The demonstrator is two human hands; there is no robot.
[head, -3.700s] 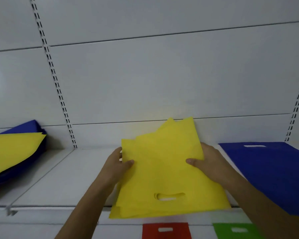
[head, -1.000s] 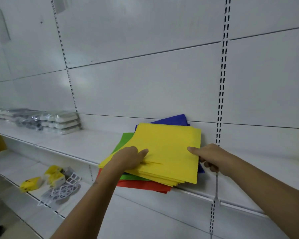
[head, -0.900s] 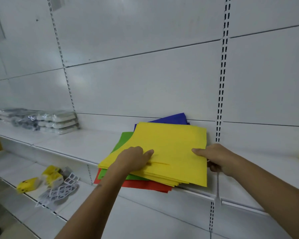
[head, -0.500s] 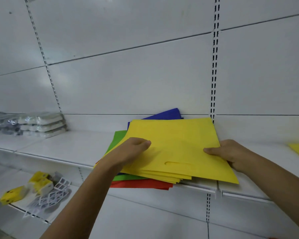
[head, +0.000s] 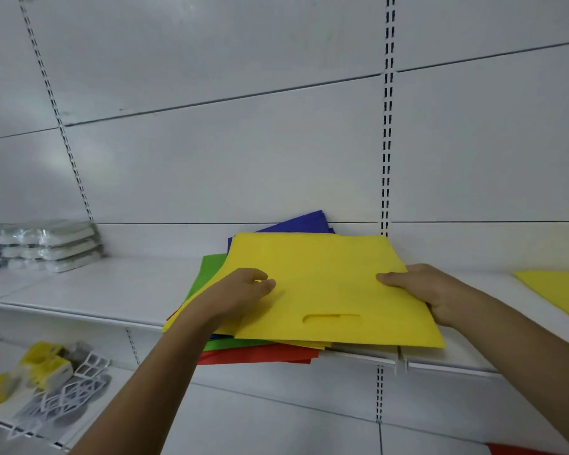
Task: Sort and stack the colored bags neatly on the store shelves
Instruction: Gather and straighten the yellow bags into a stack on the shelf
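- My left hand (head: 235, 295) and right hand (head: 427, 290) each pinch a side of the top yellow bags (head: 326, 284) — flat, with a cut-out handle near me.
- They lie on a mixed pile of red bags (head: 260, 354), green (head: 212, 269) and blue (head: 301, 221) on the shelf (head: 112, 290) — sorting looks barely begun.
- Far right, another yellow bag (head: 559, 289) lies apart.

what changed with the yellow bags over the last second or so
Both hands, left hand and right hand, turned the yellow bags clockwise and drew them toward the shelf edge, so the handle slot now shows. Both hands kept their grip. The green bag, red bag and blue bag stayed underneath.
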